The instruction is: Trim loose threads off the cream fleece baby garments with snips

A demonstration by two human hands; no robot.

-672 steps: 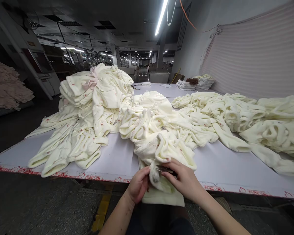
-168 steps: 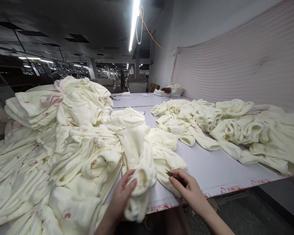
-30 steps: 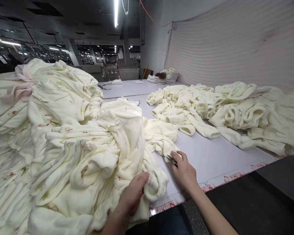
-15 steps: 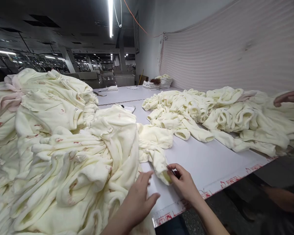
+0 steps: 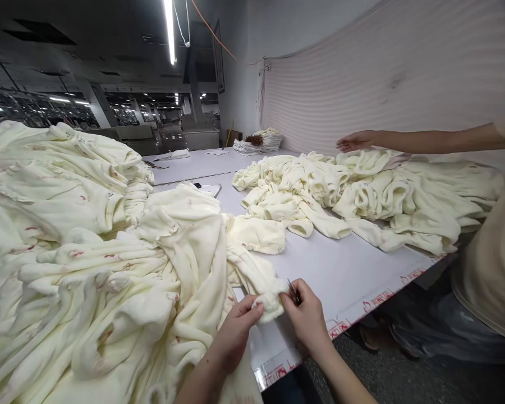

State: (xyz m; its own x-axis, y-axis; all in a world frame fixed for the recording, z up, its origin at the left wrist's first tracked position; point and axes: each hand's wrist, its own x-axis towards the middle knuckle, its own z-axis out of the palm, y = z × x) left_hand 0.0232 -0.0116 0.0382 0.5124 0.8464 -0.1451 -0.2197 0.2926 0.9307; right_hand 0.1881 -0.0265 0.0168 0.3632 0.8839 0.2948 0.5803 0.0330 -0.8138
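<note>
A pale yellow fleece sleeve [image 5: 263, 283] stretches over the table from the garment pile [image 5: 185, 241] on the left. My left hand [image 5: 238, 328] pinches the left side of its cuff between thumb and fingers. On the cuff's right side, my right hand [image 5: 305, 314] is closed, with fingertips at the fabric. A small dark metal tool [image 5: 293, 293], its pointed tip upward, sits in my right hand; its lower part is hidden by the fingers.
More yellow garments [image 5: 320, 179] lie heaped along the right of the white table [image 5: 315, 264]. A person's arm [image 5: 437, 141] reaches over them from the right. Folded white cloths [image 5: 269, 140] stand at the back. The table's front edge runs diagonally at lower right.
My left hand has closed on the cuff, which is lifted and turned. The other person's arm has reached much farther in from the right. The view has shifted slightly to the right.
</note>
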